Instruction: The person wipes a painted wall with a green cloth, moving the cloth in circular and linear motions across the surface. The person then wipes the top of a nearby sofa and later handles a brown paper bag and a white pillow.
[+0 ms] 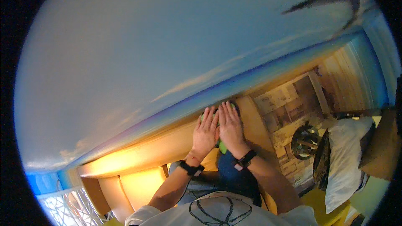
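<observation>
My left hand [205, 133] and my right hand [230, 128] lie side by side, palms down, with the fingers straight. Beneath them is a green and black object [223, 148], mostly covered, so its kind cannot be told. It rests by the top of a tan padded sofa back [251, 110], close to the wall. Neither hand has its fingers curled around the object. Each wrist wears a black band, one on the left [191, 169] and one on the right [245, 160].
A wall painted as sky and sea [163, 44] rises behind the sofa. To the right are a dark round spoked object [304, 141] and a white plastic bag [345, 153], with something yellow [333, 207] below. A white lattice screen [73, 205] stands at lower left.
</observation>
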### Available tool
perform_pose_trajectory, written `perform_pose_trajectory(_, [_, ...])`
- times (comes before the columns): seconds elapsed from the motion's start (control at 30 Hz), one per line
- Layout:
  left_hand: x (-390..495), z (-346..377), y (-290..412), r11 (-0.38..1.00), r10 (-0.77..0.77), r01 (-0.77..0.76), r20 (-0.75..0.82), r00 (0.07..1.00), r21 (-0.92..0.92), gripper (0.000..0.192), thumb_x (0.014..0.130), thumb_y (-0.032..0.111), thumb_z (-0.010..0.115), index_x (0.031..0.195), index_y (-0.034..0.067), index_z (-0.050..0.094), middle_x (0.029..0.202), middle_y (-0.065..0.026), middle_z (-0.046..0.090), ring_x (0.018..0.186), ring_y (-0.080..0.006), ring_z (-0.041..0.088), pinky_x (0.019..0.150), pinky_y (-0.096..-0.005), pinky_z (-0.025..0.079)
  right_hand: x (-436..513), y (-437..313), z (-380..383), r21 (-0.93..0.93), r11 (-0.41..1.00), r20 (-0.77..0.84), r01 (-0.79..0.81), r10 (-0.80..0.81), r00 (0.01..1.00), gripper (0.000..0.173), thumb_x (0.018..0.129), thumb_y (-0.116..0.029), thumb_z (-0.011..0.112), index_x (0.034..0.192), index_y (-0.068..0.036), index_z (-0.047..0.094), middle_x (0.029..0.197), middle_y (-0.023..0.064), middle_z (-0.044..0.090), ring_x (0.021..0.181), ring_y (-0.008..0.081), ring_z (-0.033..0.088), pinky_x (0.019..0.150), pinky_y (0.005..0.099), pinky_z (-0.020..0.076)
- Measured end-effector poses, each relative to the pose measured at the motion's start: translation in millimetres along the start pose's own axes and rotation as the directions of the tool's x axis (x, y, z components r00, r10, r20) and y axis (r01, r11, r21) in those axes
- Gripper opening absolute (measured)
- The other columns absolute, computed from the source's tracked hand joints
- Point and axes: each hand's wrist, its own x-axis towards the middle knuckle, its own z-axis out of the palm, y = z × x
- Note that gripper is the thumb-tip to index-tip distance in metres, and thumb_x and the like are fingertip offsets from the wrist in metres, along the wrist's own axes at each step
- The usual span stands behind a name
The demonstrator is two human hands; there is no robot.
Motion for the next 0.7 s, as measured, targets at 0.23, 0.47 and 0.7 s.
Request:
perform_pose_trajectory(0.23, [-104,-42,-62,0.858,-0.415,0.447,-0.172,0.893,0.251,0.056,0.085,0.014,0.059,0.139,0.007,0.046,0.154,-0.0206,0.025,0.141,-0.0484,0.021,0.112,-0.0592,0.022,-8,-107,61,0.214,0.940,0.202,0.266,-0.309,0.929,0.054,0.088,-0.012,0.050,0.138,0.007,0.041,0.146,0.0205,0.041,0.141,0.0323,0.033,0.117,0.0433,0.0242])
perform_pose_trajectory(0.47, [-94,-18,-28,0.943,-0.331,0.332,-0.040,0.943,0.031,0.063,0.083,0.012,0.061,0.142,0.003,0.041,0.151,-0.0228,0.030,0.140,-0.0470,0.024,0.113,-0.0597,0.018,-3,-60,31,0.182,0.956,0.166,0.232,-0.263,0.950,0.053,0.085,0.002,0.048,0.137,0.003,0.045,0.144,0.0189,0.044,0.137,0.0320,0.038,0.114,0.0451,0.0302])
perform_pose_trajectory(0.7, [-39,2,-2,0.994,-0.075,0.073,-0.027,0.997,-0.085,0.059,0.091,0.022,0.055,0.145,0.007,0.038,0.153,-0.0180,0.031,0.141,-0.0385,0.029,0.113,-0.0563,0.022,-9,-19,-2,0.050,0.999,0.078,-0.003,-0.001,0.997,0.049,0.087,0.000,0.051,0.136,-0.001,0.048,0.146,0.0163,0.043,0.136,0.0341,0.040,0.111,0.0445,0.0331])
